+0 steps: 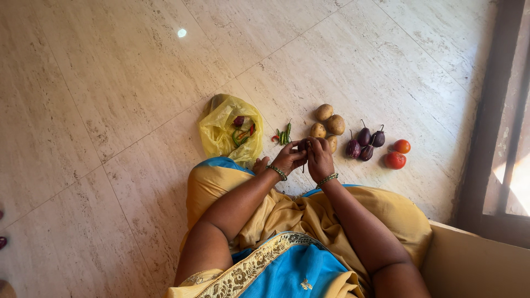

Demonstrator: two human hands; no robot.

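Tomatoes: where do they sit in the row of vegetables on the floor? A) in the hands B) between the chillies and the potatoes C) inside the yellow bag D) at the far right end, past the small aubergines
D: the two red tomatoes lie on the floor just right of the small aubergines, at the row's right end.

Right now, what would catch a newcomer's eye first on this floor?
Probably the vegetables in a row on the pale floor: a yellow bag at the left, green chillies, potatoes, dark eggplants and two red tomatoes at the right. Just in front, the left hand and right hand meet around something small and dark.
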